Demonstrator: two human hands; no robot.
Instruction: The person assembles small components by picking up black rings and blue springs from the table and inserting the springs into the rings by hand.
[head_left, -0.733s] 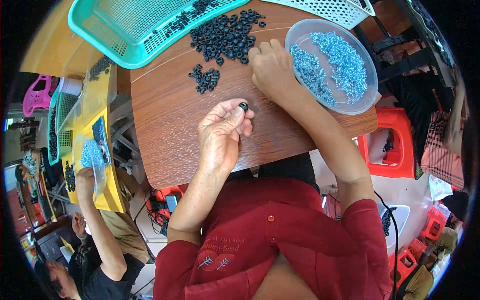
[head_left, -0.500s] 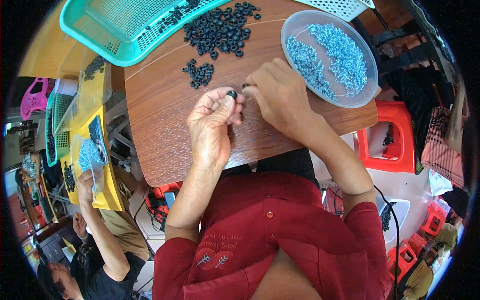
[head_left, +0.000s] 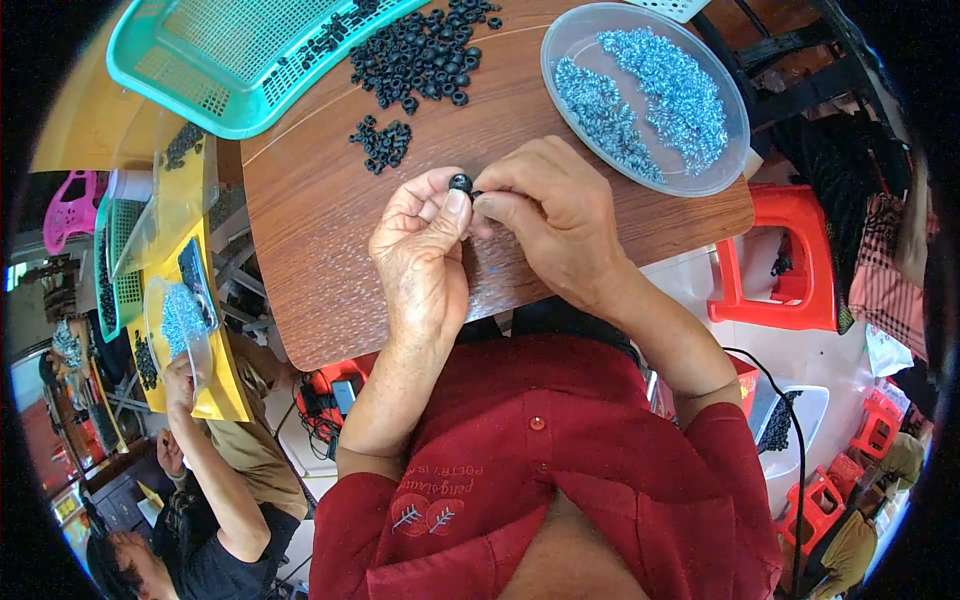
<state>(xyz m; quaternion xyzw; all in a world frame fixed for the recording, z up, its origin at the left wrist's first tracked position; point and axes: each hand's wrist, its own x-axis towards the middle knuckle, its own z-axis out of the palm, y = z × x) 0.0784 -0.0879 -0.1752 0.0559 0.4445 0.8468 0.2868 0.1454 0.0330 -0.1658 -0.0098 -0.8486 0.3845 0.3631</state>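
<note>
Between thumb and fingers, my left hand [head_left: 415, 240] grips a round black cap [head_left: 460, 182] with its hollow side up. My right hand [head_left: 565, 210] is closed in a pinch right beside it, holding a small black part [head_left: 477, 196] against or very near the cap; the fingers partly hide it. Beyond my hands lie a small heap of black rings [head_left: 381, 146] and a larger pile of round black caps [head_left: 425, 60]. To the right, a clear round bowl [head_left: 736, 170] holds two heaps of small shiny blue pieces, spring-like in look.
A green mesh basket [head_left: 125, 75] stands at the table's far left, with black parts inside. The brown wooden table [head_left: 310, 260] ends close to my body. A red stool [head_left: 822, 265] is at the right. On the left, a co-worker's hand [head_left: 180, 385] is at a yellow table [head_left: 232, 392].
My right hand has moved left and brought its small black part up to the cap in my left hand. The whole view has shifted slightly.
</note>
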